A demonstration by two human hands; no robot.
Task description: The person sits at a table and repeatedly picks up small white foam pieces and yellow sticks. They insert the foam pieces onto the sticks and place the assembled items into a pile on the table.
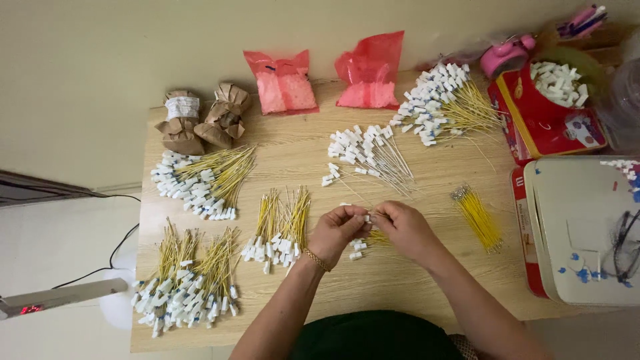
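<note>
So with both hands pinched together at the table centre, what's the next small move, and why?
Probably push the small white plastic connector onto the thin wire, then drop it on a finished pile: left hand and right hand pinch it between fingertips, and loose white connectors lie just below.

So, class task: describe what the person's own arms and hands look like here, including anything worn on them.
Both forearms are bare, with no sleeves and no gloves on either hand. The left hand has a thin gold-coloured bracelet at the wrist. The right hand shows no ring, watch or band in this view. A dark green garment shows at the bottom edge.
</note>
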